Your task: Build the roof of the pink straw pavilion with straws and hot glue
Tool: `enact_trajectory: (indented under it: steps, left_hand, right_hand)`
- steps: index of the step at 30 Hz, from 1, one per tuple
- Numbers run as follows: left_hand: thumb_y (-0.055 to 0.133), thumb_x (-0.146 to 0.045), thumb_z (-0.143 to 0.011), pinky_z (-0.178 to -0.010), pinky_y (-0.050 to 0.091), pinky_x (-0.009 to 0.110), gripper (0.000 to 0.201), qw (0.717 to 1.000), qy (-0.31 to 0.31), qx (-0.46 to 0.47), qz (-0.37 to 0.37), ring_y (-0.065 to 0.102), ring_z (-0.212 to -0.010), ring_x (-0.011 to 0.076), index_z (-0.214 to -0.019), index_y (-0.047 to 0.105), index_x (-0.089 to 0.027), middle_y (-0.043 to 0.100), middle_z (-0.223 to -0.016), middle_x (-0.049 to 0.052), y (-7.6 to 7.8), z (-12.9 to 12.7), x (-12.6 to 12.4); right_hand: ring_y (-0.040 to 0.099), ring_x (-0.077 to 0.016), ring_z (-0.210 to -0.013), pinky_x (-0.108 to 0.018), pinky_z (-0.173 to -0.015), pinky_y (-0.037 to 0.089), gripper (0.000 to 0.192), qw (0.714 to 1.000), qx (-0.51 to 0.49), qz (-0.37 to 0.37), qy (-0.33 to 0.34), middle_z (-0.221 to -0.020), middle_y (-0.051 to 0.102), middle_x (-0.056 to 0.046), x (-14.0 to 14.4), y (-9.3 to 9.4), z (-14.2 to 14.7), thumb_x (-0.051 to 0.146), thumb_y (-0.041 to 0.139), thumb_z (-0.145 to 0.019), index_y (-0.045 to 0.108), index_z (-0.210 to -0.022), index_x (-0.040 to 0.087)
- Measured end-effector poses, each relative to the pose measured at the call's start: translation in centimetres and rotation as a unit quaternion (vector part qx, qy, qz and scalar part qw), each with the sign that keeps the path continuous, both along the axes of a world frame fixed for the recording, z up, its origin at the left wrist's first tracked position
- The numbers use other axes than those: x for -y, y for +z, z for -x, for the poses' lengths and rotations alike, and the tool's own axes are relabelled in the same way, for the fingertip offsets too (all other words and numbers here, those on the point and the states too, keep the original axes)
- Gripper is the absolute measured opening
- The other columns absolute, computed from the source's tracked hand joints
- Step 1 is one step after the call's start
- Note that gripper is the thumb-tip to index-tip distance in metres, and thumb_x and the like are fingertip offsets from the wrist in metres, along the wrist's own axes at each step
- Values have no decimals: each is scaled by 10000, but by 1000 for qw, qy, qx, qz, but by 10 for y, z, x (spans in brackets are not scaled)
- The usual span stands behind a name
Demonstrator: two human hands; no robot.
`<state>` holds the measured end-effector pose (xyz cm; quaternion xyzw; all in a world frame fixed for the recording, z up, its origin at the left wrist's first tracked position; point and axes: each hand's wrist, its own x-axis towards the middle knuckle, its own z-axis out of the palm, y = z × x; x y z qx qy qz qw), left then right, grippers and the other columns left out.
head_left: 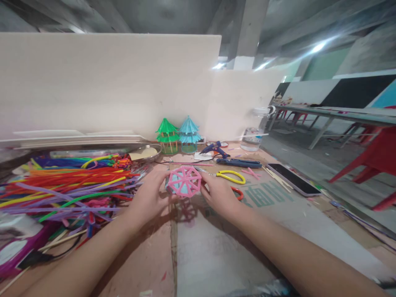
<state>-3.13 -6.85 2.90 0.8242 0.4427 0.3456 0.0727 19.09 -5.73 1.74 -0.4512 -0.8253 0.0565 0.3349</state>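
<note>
A small pink-ribbed roof piece [185, 181] with light blue panels is held up over the table between both hands. My left hand [150, 194] grips its left edge, and my right hand [220, 194] grips its right edge. The piece's shadow falls on the table just below it. Behind it stand two finished little pavilions, one green [167, 136] and one blue [189, 134], against the white board.
A big heap of coloured pipe cleaners [68, 185] fills the left. A blue glue gun [215, 149], yellow-handled pliers [232, 176], red-handled scissors [236, 192], a phone [293, 179] and a clear jar [254, 133] lie to the right. Red chairs [375, 161] stand beyond the table edge.
</note>
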Motion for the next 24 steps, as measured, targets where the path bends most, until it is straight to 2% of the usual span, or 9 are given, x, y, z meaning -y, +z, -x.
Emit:
enact_trajectory:
  steps: [4,9,11,16,20,24]
  left_hand:
    - [728,-337,-810,-977,496,445,465,1000,15,10,-10,616,-1128,293,-1239,585,-228,655,-1233,92,0,-1,0]
    - [763,-394,-781,-936,514,426,462,999,34,17,-33,635,-1066,292,-1187,616,-229,680,-1163,83,2,-2,2]
    - [748,-384,-789,-951,508,425,454,999,32,15,-35,633,-1079,292,-1195,614,-228,681,-1171,79,2,-2,2]
    - [643,-354,-848,-1012,483,413,547,999,27,12,40,604,-1192,281,-1361,495,-234,625,-1319,90,-3,2,1]
    - [561,-356,-887,-972,508,402,565,994,24,10,106,655,-1113,257,-1420,423,-230,673,-1234,92,-4,2,-1]
    - [550,-399,-877,-925,536,406,569,992,44,-9,118,663,-1111,267,-1407,428,-233,685,-1197,105,-5,3,-3]
  right_hand:
    - [670,-216,-810,-274,-691,437,245,1000,14,8,-6,-914,738,-100,1,1,0,112,501,-904,639,-1100,161]
    - [676,-217,-857,-283,-734,452,310,1000,-7,13,-3,-946,743,-97,3,3,1,127,494,-920,606,-1206,168]
    - [674,-216,-867,-284,-743,450,298,1000,-12,11,-1,-960,743,-100,2,2,1,131,496,-920,618,-1190,166]
    - [655,-207,-813,-279,-708,430,200,998,-39,49,-16,-907,740,-79,-4,1,1,170,500,-917,676,-1012,178]
    - [639,-185,-785,-266,-704,429,225,990,-103,97,-11,-888,732,-43,-16,-1,-4,160,479,-914,677,-1017,191]
    - [621,-200,-887,-283,-762,422,193,990,-92,95,-53,-978,714,-70,-30,-5,-11,170,504,-911,678,-993,178]
